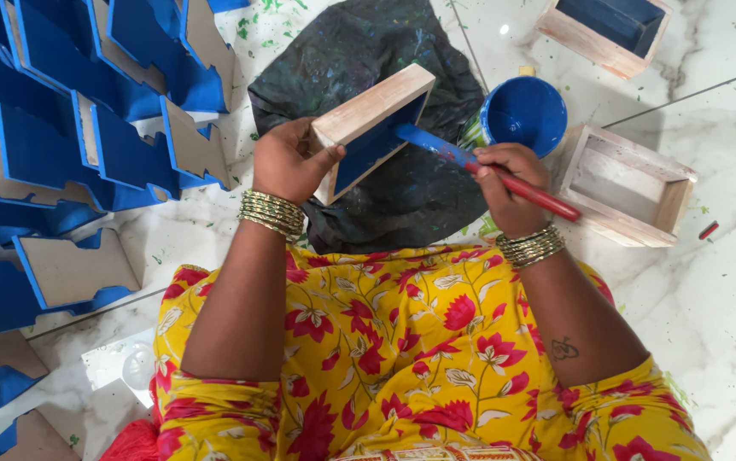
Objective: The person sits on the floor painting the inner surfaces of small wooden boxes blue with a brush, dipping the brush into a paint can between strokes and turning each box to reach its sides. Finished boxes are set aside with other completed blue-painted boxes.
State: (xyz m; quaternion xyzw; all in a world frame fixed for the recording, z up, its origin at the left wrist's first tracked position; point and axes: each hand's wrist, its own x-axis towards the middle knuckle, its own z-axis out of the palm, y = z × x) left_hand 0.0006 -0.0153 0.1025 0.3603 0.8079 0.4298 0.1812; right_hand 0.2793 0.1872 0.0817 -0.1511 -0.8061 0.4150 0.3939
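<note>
My left hand (289, 162) gripping a wooden box (372, 132), my right hand (509, 183) clasping a brush (487, 171), bristles inside the box, blue paint bowl (523, 113) near

The left hand (287, 160) is gripping a small wooden box (374, 128) by its near corner, tilting it so the blue-painted inside is facing the right hand (509, 183). That hand is closing around the red handle of a paintbrush (492, 171), whose blue-coated bristle end is reaching from the grip into the box. Under both grips a dark paint-spattered cloth (402, 188) is lying on the marble floor (727, 290). Just beyond the brush grip a blue paint cup (523, 113) is standing, with an unpainted wooden box (626, 185) beside it. Blue-painted wooden cut-outs (69, 128) are stacking up outward of the left grip.
</note>
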